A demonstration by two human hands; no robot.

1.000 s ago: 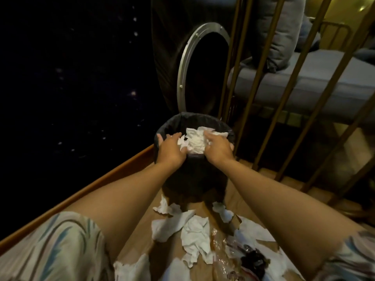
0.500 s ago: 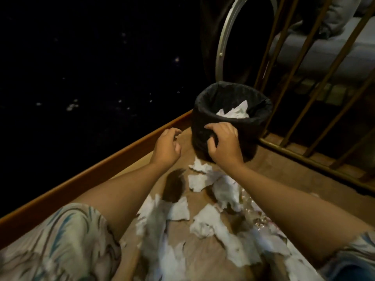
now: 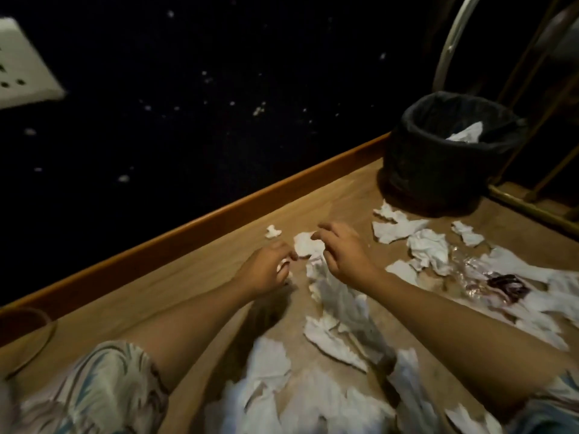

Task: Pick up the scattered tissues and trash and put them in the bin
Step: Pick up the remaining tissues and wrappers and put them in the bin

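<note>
Two hands are down among the mess, well short of the bin (image 3: 451, 151), which stands lined with a black bag and shows a white tissue (image 3: 466, 134) inside its rim. The left hand (image 3: 266, 270) curls its fingers narrow around a small white scrap, pinched against the floor on the side away from the bin. The right hand (image 3: 341, 255) hangs just over a crumpled tissue (image 3: 308, 244), fingers spread and arched like a claw, holding nothing that I can see, a shape that looks ready to rake several pieces together at once. A tiny loose scrap (image 3: 273, 230) lies beyond the hands, near the wooden skirting (image 3: 219, 220). Closer to the bin lie more torn tissues (image 3: 429, 250), and beside them clear plastic wrap with something dark on it (image 3: 504, 285). Plenty of paper also sits near the person's patterned sleeves (image 3: 103, 389). Judging by this spread, the job is barely begun, and gathering handfuls seems the plan.
</note>
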